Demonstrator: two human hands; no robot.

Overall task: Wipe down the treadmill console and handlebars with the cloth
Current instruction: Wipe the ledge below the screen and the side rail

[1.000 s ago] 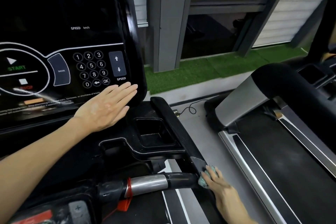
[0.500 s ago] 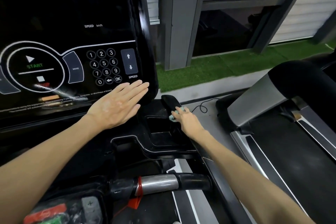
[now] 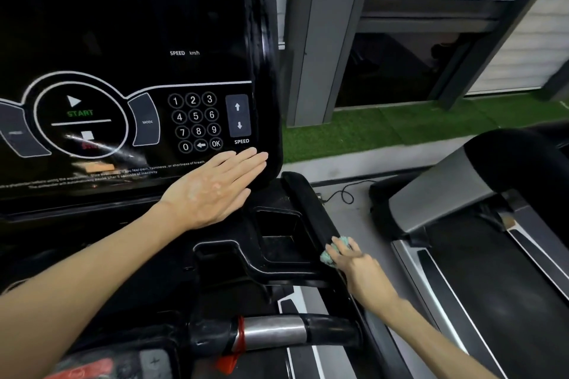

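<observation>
The black treadmill console [image 3: 129,40] fills the upper left, with a keypad and start button. My left hand [image 3: 212,188] lies flat with straight fingers on the console's lower right corner. A black padded right handlebar [image 3: 303,197] slopes from the console down toward me. My right hand [image 3: 357,268] grips a small bunched teal cloth [image 3: 331,251] and presses it against the middle of that handlebar. A silver and black front grip bar [image 3: 277,332] runs across the bottom centre.
A recessed cup tray [image 3: 280,234] sits between console and handlebar. A second treadmill [image 3: 462,194] stands close on the right, with a grey floor strip and a black cable [image 3: 341,194] between them. Green turf and a grey pillar [image 3: 323,40] lie beyond.
My right hand with the cloth slid up the handlebar to its far end, then back down to its middle. My left hand stayed on the console. The view shifted slightly left.
</observation>
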